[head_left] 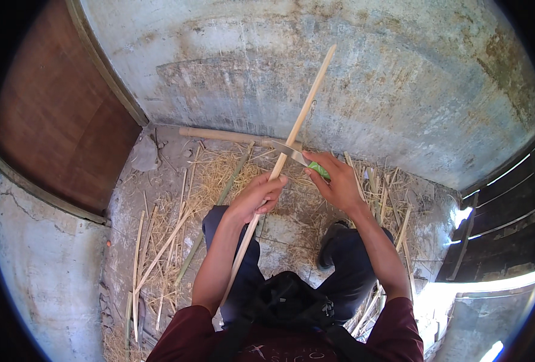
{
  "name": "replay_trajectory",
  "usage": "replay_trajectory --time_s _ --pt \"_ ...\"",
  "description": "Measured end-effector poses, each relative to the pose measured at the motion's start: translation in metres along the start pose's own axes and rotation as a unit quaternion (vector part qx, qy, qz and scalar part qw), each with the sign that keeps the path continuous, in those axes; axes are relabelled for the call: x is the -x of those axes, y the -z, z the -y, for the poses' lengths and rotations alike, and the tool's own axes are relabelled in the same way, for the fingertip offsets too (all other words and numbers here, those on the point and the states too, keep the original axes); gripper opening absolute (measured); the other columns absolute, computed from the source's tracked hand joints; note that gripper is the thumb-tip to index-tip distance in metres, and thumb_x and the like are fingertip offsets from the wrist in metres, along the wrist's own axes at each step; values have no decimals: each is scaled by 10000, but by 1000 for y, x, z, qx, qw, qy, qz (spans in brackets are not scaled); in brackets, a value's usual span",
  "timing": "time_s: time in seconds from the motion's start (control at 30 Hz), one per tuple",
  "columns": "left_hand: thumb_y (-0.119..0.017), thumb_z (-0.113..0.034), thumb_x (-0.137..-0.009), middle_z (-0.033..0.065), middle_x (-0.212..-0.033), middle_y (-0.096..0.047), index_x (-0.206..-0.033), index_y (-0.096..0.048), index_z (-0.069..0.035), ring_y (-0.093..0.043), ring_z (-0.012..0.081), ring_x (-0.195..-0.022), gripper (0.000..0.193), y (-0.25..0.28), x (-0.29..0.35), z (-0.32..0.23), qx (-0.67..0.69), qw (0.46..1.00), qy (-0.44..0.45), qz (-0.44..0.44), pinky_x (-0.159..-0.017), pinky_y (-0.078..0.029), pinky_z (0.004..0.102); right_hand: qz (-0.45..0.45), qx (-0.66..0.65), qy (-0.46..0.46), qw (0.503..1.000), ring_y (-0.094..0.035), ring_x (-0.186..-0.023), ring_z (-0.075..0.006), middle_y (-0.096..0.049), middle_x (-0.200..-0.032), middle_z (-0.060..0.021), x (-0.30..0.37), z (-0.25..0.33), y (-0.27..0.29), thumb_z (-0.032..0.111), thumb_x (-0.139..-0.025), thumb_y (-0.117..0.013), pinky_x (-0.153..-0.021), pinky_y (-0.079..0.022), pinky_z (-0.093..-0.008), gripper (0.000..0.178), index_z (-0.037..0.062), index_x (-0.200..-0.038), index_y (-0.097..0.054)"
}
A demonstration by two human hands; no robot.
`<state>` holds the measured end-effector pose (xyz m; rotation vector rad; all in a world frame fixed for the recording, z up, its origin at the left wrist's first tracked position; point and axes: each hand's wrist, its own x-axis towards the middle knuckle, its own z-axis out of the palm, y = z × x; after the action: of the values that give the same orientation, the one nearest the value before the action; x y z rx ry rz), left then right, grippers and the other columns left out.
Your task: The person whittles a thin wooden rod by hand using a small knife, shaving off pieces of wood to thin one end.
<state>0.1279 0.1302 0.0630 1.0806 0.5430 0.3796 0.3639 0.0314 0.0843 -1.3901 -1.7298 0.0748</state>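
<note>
My left hand (257, 197) grips a long pale bamboo strip (306, 105) that slants from my lap up toward the wall. My right hand (338, 179) holds a knife by its green handle (320, 171). The knife's metal blade (286, 151) lies across the strip just above my left hand. Both forearms come in from the lower edge over my dark trousers.
Split bamboo strips (159, 253) and dry shavings litter the concrete floor on both sides of my legs. A thick round pole (219, 135) lies at the foot of the stained wall. A brown wooden door (56, 120) stands at left, a dark shutter (503, 229) at right.
</note>
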Motion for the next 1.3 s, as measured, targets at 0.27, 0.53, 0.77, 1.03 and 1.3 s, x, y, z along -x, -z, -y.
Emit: replay_trajectory --time_s 0.27,0.53,0.77,1.03,1.3 --pt "-726 -434 -1091 -91 -607 -435 -1067 -640 -91 -405 17 -472 355 -11 3 9 -81 994 -33 -66 -421 -259 241 -1 3 9 1000 -764 -853 -365 -769 -1117 -130 4 2 -21 153 -1002 -775 -712 -605 -458 395 173 -1391 -711" --pt "-715 -448 -1098 -93 -628 -467 -1108 -737 -68 -430 23 -513 381 -12 10 8 -95 992 -61 -59 -475 -313 251 76 10 31 997 -736 -756 -309 -717 -973 -77 7 6 -24 155 -1009 -750 -618 -562 -430 313 193 -1319 -737" --pt "-705 -397 -1115 -75 -868 -639 -1186 -767 -52 -531 20 -797 358 -11 13 7 -122 987 -79 -65 -692 -423 245 84 -17 35 996 -731 -778 -331 -719 -986 -86 8 16 -30 128 -1015 -720 -631 -554 -445 273 164 -1285 -740" --pt "-680 -410 -1125 -61 -910 -637 -1208 -763 -52 -522 37 -831 377 -6 6 18 -155 980 -104 -76 -737 -409 254 82 -45 14 996 -741 -823 -355 -746 -1040 -112 12 12 -38 114 -1023 -701 -671 -565 -445 243 131 -1264 -727" --pt "-632 -405 -1150 -92 -794 -519 -1168 -747 -36 -423 34 -721 387 -6 -3 31 -195 955 -204 -86 -639 -355 250 69 -87 19 994 -746 -882 -377 -752 -1051 -138 11 11 -42 100 -1019 -700 -734 -576 -458 224 102 -1239 -746"
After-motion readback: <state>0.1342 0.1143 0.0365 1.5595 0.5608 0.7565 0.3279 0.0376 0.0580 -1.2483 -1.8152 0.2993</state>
